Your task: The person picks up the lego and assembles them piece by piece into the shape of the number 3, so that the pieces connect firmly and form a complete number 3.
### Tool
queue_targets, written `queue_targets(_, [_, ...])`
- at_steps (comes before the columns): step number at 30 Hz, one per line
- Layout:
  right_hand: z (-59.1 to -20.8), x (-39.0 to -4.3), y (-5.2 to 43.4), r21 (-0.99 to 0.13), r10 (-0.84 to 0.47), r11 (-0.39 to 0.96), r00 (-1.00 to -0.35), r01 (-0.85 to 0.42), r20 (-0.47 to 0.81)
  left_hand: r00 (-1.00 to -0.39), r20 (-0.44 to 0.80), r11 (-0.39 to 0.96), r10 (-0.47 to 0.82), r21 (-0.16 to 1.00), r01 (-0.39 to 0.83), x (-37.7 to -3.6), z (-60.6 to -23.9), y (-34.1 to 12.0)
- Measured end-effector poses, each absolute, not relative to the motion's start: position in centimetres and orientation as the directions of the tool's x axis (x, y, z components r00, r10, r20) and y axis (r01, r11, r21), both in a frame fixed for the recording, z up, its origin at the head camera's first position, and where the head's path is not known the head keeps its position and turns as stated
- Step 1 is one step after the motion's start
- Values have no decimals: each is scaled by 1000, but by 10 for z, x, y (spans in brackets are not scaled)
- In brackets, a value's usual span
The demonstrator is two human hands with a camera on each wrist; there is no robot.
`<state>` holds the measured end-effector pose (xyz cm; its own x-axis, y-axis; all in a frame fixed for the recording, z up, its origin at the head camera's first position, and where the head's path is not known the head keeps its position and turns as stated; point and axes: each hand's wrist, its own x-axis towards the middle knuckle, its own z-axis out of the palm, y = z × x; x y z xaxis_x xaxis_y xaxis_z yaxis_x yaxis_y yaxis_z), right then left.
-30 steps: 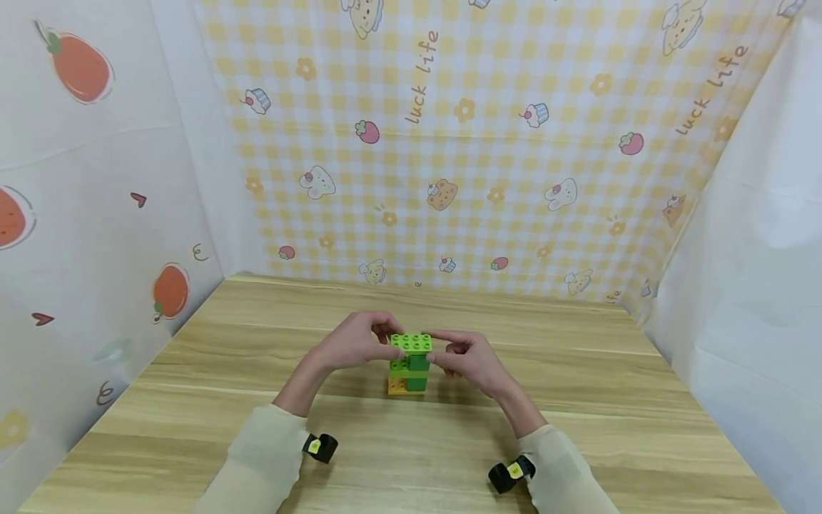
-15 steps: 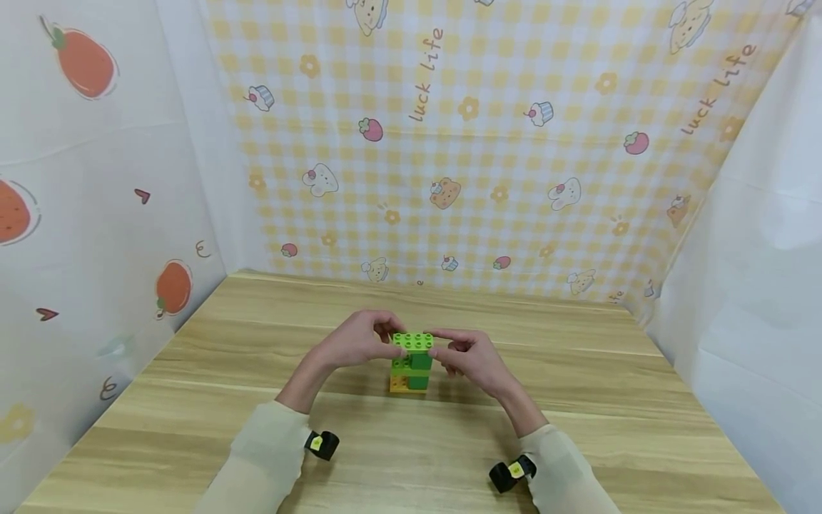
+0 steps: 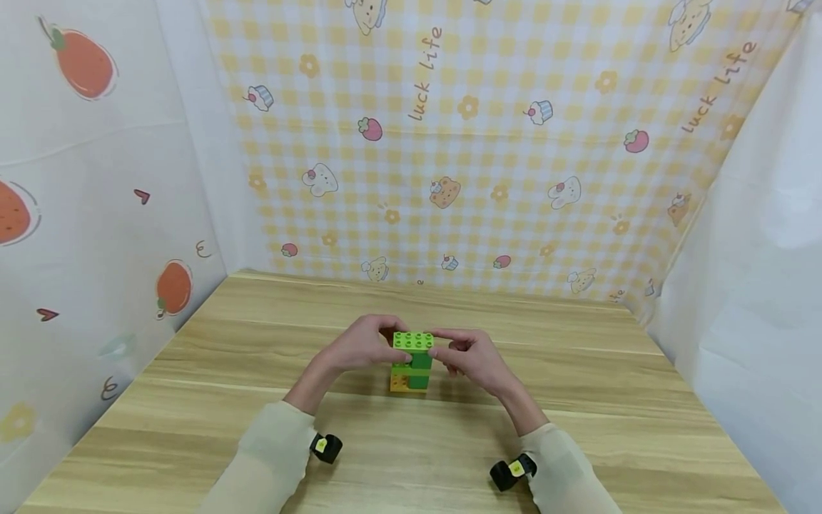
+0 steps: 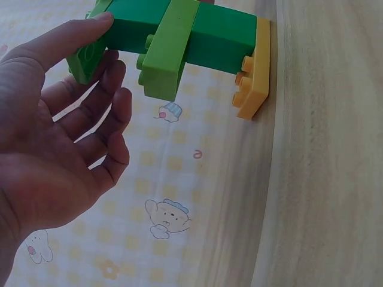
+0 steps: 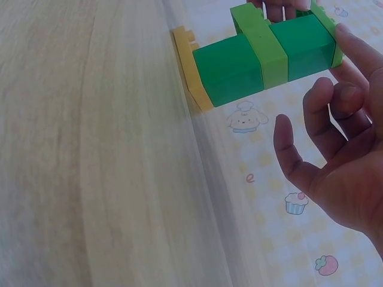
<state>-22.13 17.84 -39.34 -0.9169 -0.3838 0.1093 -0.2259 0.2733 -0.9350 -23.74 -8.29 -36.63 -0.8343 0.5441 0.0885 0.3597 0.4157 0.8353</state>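
Two hands on one little block tower

There is one block tower [image 3: 411, 364] in the middle of the wooden table [image 3: 578, 421] — a yellow block [image 3: 399, 384] at the bottom, dark green blocks above it, a thin light green one across the middle, and one light green block [image 3: 413, 341] with bumps on top. The left hand [image 3: 362, 345] is at the tower's left side, its fingers [image 4: 90, 107] a little spread and only gently bent, with a fingertip touching the top block. The right hand [image 3: 467, 357] is at the right side, one finger straight on the top block's edge and the others curled — they hold nothing. Two sleeves, two small black wrist cameras. Behind the table hangs a yellow checked cloth [image 3: 488, 143] with cupcakes and strawberries; white sheets stand at both sides.
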Motion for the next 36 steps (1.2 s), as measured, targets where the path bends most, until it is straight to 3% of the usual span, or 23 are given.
queue_targets(23, [-390,-223,181,-902,-365,328,-919,-279,152,-877,56,514,478,792,330,-237,-364,-81])
queue_targets(29, [-391,-222,180,-908,-370,317,-917,-274,147,-850,-34,537,525,788,300,-240,-375,-90])
queue_targets(36, [-392,-222,181,-910,-377,305,-913,-280,155,-826,-44,547,562,768,332,-243,-379,-94])
